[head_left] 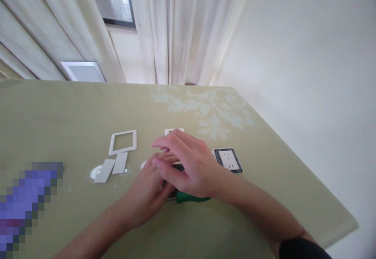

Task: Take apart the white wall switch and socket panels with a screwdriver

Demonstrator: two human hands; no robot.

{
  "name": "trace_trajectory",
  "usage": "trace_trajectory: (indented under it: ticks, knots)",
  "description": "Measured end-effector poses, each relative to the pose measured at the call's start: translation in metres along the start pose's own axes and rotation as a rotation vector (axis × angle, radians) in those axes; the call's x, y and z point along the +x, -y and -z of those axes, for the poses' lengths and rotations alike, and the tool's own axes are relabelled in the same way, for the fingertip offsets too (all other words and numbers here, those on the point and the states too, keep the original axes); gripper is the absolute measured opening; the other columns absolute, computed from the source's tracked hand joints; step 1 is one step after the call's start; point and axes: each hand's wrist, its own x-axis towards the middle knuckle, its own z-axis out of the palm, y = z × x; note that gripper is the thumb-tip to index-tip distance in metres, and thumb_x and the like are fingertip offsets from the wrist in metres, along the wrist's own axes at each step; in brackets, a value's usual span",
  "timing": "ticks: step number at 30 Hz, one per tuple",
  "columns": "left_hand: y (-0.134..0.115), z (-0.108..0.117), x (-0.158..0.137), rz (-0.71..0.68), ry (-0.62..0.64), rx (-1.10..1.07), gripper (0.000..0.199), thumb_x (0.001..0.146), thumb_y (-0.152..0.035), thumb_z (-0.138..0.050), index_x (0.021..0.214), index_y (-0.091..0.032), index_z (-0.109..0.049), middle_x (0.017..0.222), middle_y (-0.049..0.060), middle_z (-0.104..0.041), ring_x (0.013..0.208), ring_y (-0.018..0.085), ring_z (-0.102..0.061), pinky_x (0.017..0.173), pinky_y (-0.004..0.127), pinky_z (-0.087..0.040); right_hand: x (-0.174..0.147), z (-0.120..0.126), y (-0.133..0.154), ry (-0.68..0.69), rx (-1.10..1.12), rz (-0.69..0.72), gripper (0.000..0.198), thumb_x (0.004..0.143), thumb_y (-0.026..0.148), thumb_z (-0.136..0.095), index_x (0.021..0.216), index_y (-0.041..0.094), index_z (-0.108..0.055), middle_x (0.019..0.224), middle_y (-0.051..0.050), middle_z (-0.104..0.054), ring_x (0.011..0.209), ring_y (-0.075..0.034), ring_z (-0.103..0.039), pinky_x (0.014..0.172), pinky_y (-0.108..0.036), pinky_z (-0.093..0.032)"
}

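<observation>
My left hand [149,188] rests on the table with its fingers curled around a dark piece [178,167], probably a wall socket or switch body, mostly hidden under my hands. Just above it, my right hand [190,161] arches over my left fingers, its thumb and index finger apart and nothing visible between them. A green handle [192,198], perhaps a screwdriver's, lies below my right palm; its far end is hidden. To the right sits a wall socket [229,159] with a white slotted face and dark surround.
A white square frame [135,139] lies left of my hands, above two white rectangular plates [105,171]. Another white frame [174,130] is partly behind my right hand. A blurred purple object [26,200] is at the left. Curtains [190,28] hang beyond the green table [73,114].
</observation>
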Motion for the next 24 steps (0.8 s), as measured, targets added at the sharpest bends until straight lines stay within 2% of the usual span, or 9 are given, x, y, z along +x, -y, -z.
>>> trace_trajectory:
  ticks: [2, 4, 7, 11, 13, 15, 17, 19, 24]
  knots:
    - [-0.003, -0.019, -0.004, -0.132, 0.035, 0.211, 0.04, 0.108, -0.05, -0.065, 0.131, -0.02, -0.074, 0.128, 0.016, -0.08, 0.115, 0.038, -0.075, 0.098, 0.056, -0.062, -0.004, -0.02, -0.009, -0.148, -0.107, 0.008, 0.021, 0.107, 0.016, -0.05, 0.122, 0.019, -0.065, 0.11, -0.01, -0.075, 0.101, -0.023, -0.069, 0.091, -0.037, -0.057]
    - [-0.006, -0.033, -0.009, -0.202, 0.103, 0.391, 0.045, 0.103, -0.049, -0.074, 0.133, -0.016, -0.072, 0.125, 0.018, -0.082, 0.109, 0.04, -0.077, 0.089, 0.052, -0.064, -0.008, -0.038, -0.016, -0.181, -0.171, 0.051, 0.02, 0.104, 0.015, -0.051, 0.116, 0.017, -0.067, 0.103, -0.009, -0.075, 0.094, -0.023, -0.067, 0.086, -0.037, -0.056]
    - [-0.008, -0.049, -0.015, -0.242, 0.15, 0.502, 0.025, 0.11, -0.033, -0.065, 0.127, -0.016, -0.074, 0.114, 0.012, -0.084, 0.099, 0.033, -0.079, 0.084, 0.044, -0.062, -0.009, -0.05, -0.022, -0.163, -0.177, 0.052, 0.018, 0.105, 0.016, -0.052, 0.113, 0.016, -0.069, 0.099, -0.008, -0.074, 0.089, -0.022, -0.066, 0.081, -0.036, -0.055]
    - [-0.014, -0.07, -0.022, -0.481, -0.005, 0.533, 0.03, 0.115, -0.024, -0.055, 0.139, -0.015, -0.072, 0.129, 0.007, -0.082, 0.119, 0.025, -0.072, 0.114, 0.041, -0.05, -0.007, -0.045, -0.022, -0.172, -0.139, 0.014, 0.018, 0.107, 0.018, -0.053, 0.115, 0.017, -0.068, 0.102, -0.008, -0.076, 0.093, -0.021, -0.068, 0.085, -0.034, -0.056]
    - [-0.018, -0.078, -0.023, -0.565, -0.095, 0.55, 0.032, 0.116, -0.024, -0.053, 0.137, -0.012, -0.073, 0.135, 0.007, -0.081, 0.128, 0.025, -0.067, 0.122, 0.04, -0.041, -0.005, -0.04, -0.02, -0.186, -0.097, 0.002, 0.017, 0.107, 0.018, -0.053, 0.115, 0.018, -0.068, 0.103, -0.008, -0.076, 0.094, -0.021, -0.068, 0.086, -0.033, -0.056]
    - [-0.021, -0.082, -0.023, -0.55, -0.119, 0.548, 0.034, 0.118, -0.023, -0.046, 0.128, -0.012, -0.076, 0.125, 0.006, -0.083, 0.119, 0.024, -0.069, 0.114, 0.039, -0.046, -0.003, -0.034, -0.019, -0.199, -0.052, -0.007, 0.016, 0.108, 0.018, -0.053, 0.115, 0.018, -0.068, 0.103, -0.007, -0.076, 0.094, -0.02, -0.068, 0.087, -0.033, -0.056]
    - [-0.024, -0.083, -0.022, -0.515, -0.097, 0.525, 0.036, 0.119, -0.023, -0.042, 0.116, -0.014, -0.077, 0.103, 0.004, -0.082, 0.096, 0.022, -0.071, 0.091, 0.037, -0.052, -0.001, -0.028, -0.017, -0.218, -0.005, -0.02, 0.015, 0.108, 0.019, -0.054, 0.115, 0.017, -0.068, 0.102, -0.007, -0.075, 0.092, -0.019, -0.068, 0.086, -0.033, -0.056]
    - [-0.026, -0.085, -0.021, -0.536, -0.09, 0.498, 0.032, 0.117, -0.022, -0.046, 0.106, -0.016, -0.076, 0.086, 0.002, -0.076, 0.079, 0.02, -0.067, 0.072, 0.036, -0.048, 0.001, -0.02, -0.014, -0.235, 0.036, -0.029, 0.015, 0.109, 0.019, -0.055, 0.116, 0.017, -0.068, 0.101, -0.007, -0.073, 0.09, -0.018, -0.067, 0.085, -0.033, -0.057]
    - [-0.041, -0.083, -0.018, -0.62, -0.131, 0.494, 0.021, 0.114, -0.015, -0.053, 0.109, -0.015, -0.074, 0.077, -0.001, -0.073, 0.066, 0.017, -0.063, 0.062, 0.033, -0.047, 0.005, 0.004, -0.009, -0.198, 0.128, 0.035, 0.015, 0.111, 0.021, -0.057, 0.12, 0.017, -0.069, 0.103, -0.006, -0.074, 0.09, -0.015, -0.066, 0.085, -0.03, -0.056]
